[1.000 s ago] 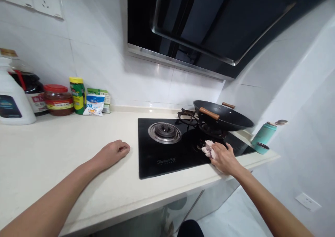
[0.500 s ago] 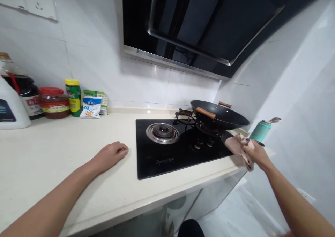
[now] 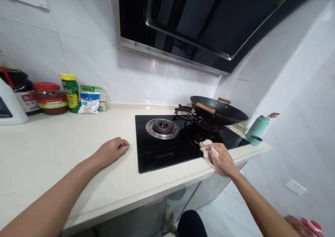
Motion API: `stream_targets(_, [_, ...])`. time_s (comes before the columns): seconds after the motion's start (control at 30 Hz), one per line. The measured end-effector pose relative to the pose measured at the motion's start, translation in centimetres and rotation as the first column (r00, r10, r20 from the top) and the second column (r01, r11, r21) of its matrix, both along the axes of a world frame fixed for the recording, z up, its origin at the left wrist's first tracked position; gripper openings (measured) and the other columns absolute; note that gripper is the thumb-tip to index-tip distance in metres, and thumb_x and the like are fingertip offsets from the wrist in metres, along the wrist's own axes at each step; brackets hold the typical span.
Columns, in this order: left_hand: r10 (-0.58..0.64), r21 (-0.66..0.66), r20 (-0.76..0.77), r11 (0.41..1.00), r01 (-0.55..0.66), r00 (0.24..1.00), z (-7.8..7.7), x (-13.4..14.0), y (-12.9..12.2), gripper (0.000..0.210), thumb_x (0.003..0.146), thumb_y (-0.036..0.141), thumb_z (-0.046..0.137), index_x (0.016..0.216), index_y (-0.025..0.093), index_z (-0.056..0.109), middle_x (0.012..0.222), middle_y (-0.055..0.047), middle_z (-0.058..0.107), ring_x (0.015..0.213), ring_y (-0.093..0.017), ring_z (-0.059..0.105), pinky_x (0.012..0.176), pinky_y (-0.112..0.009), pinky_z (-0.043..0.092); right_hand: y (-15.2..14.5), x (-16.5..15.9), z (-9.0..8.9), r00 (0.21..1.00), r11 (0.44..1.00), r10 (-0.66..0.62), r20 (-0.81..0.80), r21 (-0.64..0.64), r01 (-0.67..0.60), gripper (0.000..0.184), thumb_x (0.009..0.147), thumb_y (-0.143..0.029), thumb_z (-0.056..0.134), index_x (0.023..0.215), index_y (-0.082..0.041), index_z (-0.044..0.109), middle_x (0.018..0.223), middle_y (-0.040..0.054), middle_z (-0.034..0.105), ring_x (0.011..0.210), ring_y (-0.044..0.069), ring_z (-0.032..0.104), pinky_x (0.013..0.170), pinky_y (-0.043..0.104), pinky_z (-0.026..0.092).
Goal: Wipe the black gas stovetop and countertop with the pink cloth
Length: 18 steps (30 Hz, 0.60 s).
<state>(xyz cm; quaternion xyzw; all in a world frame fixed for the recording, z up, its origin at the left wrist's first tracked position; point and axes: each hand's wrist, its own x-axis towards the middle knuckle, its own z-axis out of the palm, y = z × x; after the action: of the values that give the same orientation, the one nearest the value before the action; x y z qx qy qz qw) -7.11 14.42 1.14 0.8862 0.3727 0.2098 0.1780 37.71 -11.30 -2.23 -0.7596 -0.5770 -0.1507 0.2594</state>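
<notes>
My right hand (image 3: 222,158) grips a crumpled pale pink cloth (image 3: 208,153) against the front edge of the black glass gas stove (image 3: 150,160), close by the control knobs (image 3: 198,138). Part of the cloth hangs over the counter's front lip. My left hand (image 3: 113,152) rests on the cream countertop (image 3: 110,191) left of the stove, its fingers curled in and nothing visible in them. A black wok (image 3: 225,111) with wooden handles sits tilted over the right burner. The left burner (image 3: 162,128) has no grate on it; a loose pan support (image 3: 184,112) lies behind.
At the back left stand a white jug (image 3: 12,106), a dark sauce bottle (image 3: 26,94), a red-lidded jar (image 3: 49,99), a green shaker (image 3: 71,94) and a salt packet (image 3: 89,103). A teal bottle (image 3: 258,126) and its cup (image 3: 254,140) occupy the right corner. The range hood (image 3: 178,28) overhangs the stove.
My right hand has moved the cloth leftward, from the stove's right end to its front edge near the knobs. The teal cup shows more fully. My left hand stays on the counter.
</notes>
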Motion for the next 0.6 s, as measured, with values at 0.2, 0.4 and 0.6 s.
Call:
stream_targets(0.2, [0.012, 0.005, -0.007, 1.000, -0.011, 1.000, -0.3, -0.1, 0.1, 0.045, 0.085, 0.056, 0.049, 0.098, 0.022, 0.075, 0.102, -0.008, 0.074, 0.092, -0.027, 0.068, 0.083, -0.035, 0.052, 3.3, -13.6, 0.8, 0.887, 0.912, 0.409, -0.214, 0.082, -0.401, 0.039, 0.082, -0.021, 0.062, 0.120, -0.027, 0.067, 0.125, 0.0074, 0.058, 0.115, 0.024, 0.051, 0.103, 0.041, 0.043])
stream_targets(0.4, [0.049, 0.039, -0.016, 0.998, -0.048, 0.999, -0.1, -0.4, -0.4, 0.045, 0.082, 0.055, 0.048, 0.095, 0.022, 0.075, 0.099, -0.009, 0.074, 0.092, -0.027, 0.069, 0.084, -0.036, 0.052, 6.2, -24.5, 2.5, 0.701, 0.717, 0.681, -0.210, -0.002, -0.697, 0.042, 0.081, -0.032, 0.075, 0.121, -0.029, 0.064, 0.124, 0.0030, 0.058, 0.112, 0.021, 0.049, 0.100, 0.035, 0.039])
stream_targets(0.6, [0.126, 0.006, -0.180, 0.992, -0.127, 0.976, 0.6, -4.3, -2.6, 0.044, 0.075, 0.057, 0.057, 0.101, 0.026, 0.075, 0.091, -0.005, 0.076, 0.081, -0.028, 0.070, 0.075, -0.036, 0.054, 5.8, -23.9, 3.0, 0.572, 0.580, 0.786, -0.235, -0.043, -0.814, 0.042, 0.080, -0.036, 0.078, 0.119, -0.028, 0.064, 0.116, 0.0016, 0.060, 0.109, 0.019, 0.052, 0.099, 0.032, 0.039])
